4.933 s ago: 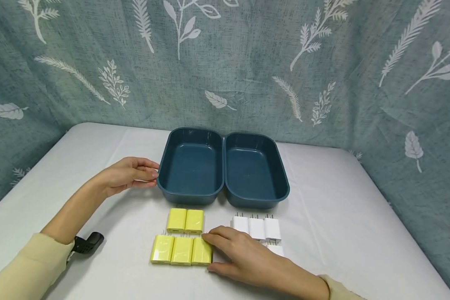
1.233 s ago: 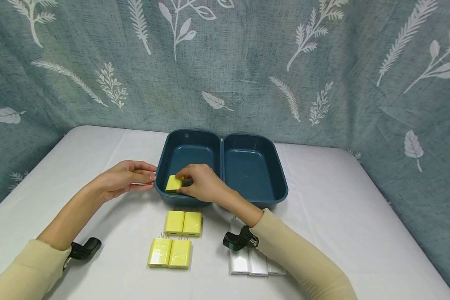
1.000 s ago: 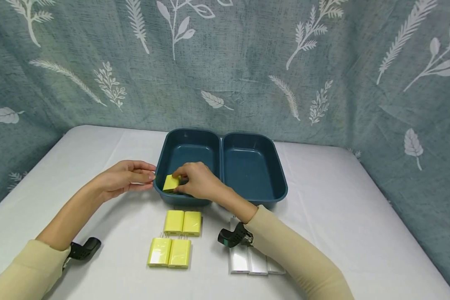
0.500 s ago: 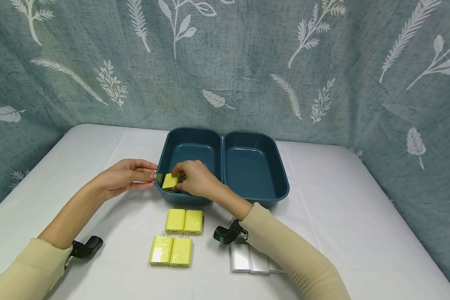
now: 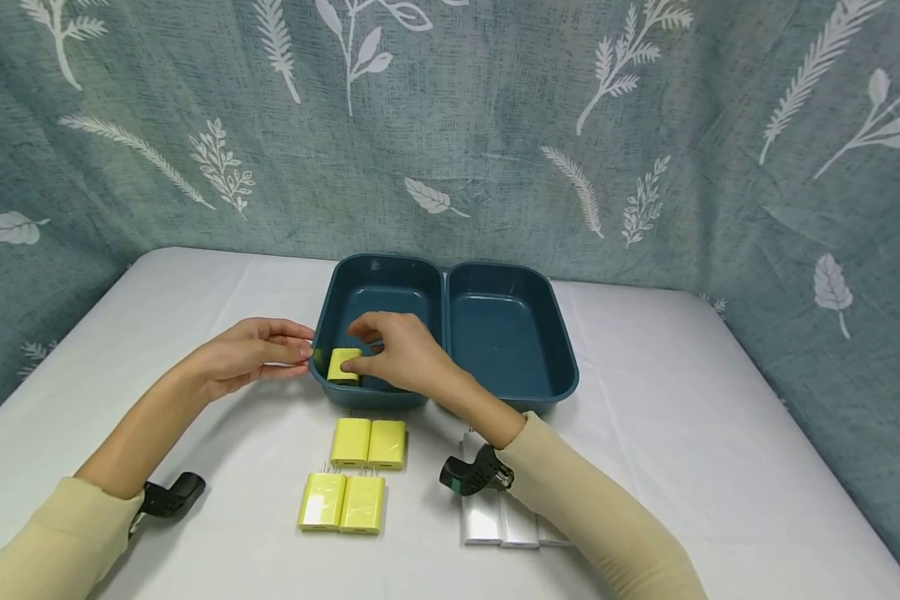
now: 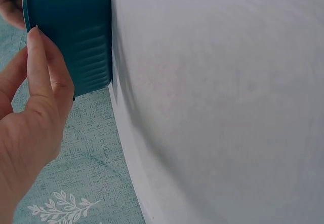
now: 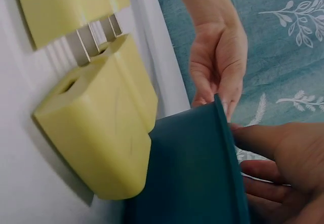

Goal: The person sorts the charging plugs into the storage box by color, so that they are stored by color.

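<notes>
I have my right grip spread, thumb over a yellow charger in a blue tray, my left grip straight-fingered against the tray's rim

The left arm reaches inward, the left hand turned sideways with fingers fairly straight. The right arm slants across leftward, the right hand palm down, thumb and forefinger parted.
</notes>
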